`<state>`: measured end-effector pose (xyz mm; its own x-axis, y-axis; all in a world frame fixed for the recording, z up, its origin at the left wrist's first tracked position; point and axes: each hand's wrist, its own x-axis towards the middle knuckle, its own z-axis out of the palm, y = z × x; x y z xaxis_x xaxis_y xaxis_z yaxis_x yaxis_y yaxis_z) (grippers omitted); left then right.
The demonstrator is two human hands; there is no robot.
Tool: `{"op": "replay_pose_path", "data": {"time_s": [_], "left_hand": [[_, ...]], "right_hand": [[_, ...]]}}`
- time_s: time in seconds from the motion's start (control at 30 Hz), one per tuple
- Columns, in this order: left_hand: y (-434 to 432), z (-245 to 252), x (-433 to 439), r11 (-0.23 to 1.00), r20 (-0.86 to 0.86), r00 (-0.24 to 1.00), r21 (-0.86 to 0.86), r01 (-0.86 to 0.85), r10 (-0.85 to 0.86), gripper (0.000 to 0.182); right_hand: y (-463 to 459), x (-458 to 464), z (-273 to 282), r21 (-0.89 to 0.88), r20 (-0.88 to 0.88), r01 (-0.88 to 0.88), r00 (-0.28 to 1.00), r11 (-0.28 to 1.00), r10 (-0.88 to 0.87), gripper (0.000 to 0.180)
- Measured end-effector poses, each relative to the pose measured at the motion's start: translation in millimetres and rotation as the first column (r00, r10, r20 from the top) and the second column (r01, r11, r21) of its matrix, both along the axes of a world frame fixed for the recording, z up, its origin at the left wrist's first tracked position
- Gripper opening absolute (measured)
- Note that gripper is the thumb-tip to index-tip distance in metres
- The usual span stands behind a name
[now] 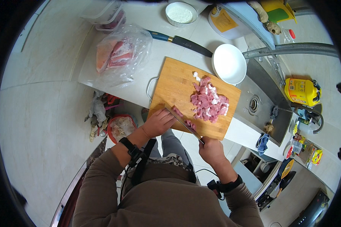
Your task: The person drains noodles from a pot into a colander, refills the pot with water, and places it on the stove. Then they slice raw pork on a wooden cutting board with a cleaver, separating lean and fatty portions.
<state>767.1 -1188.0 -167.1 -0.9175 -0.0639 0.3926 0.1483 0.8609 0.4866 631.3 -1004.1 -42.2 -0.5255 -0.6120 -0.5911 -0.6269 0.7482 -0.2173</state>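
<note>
My right hand [212, 151] is closed around the handle of a kitchen knife [183, 122]. Its blade slants up and left across the near part of a bamboo cutting board [173, 76]. My left hand [160, 122] lies at the board's near left edge, fingertips by the blade's far end; whatever is under the fingers is hidden. Small strips of raw meat [191, 124] lie along the blade. Beyond them, towards the board's right side, is a pile of sliced raw meat [206, 100] with whitish fatty bits among it.
A white bowl [229, 63] stands against the board's far right corner, before a steel sink [251, 88]. Behind the board lies a long dark-sheathed knife [190, 45]. Bagged raw meat [119, 55] is at the left, and a bowl of white powder [181, 14] at the back.
</note>
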Motion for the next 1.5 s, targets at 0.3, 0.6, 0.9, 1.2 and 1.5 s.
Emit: {"op": "replay_pose_path", "data": {"time_s": [0.3,0.6,0.9,1.2,1.5], "left_hand": [[0,-2,-5,0.996,0.020,0.997,0.058,-0.072,0.071,0.032],[3,-5,-2,0.999,0.037,0.998,-0.009,-0.050,0.050,0.033],[2,0,4,0.998,0.073,0.996,-0.024,-0.051,0.052,0.030],[0,-3,-1,0.998,0.036,0.998,0.040,-0.049,0.048,0.032],[-2,7,3,0.996,0.045,0.995,-0.031,-0.082,0.084,0.035]], "right_hand": [[-47,3,-27,0.099,-0.023,-0.022,0.999,0.995,0.024,0.013],[-79,-25,-33,-0.093,0.065,0.058,0.997,0.994,-0.052,0.020],[-3,-1,1,0.040,-0.023,-0.049,0.998,0.998,0.050,0.016],[-57,-2,-33,0.157,0.027,-0.061,0.998,0.986,0.058,0.019],[-59,-26,-31,-0.141,0.080,0.075,0.995,0.987,-0.064,0.019]]}}
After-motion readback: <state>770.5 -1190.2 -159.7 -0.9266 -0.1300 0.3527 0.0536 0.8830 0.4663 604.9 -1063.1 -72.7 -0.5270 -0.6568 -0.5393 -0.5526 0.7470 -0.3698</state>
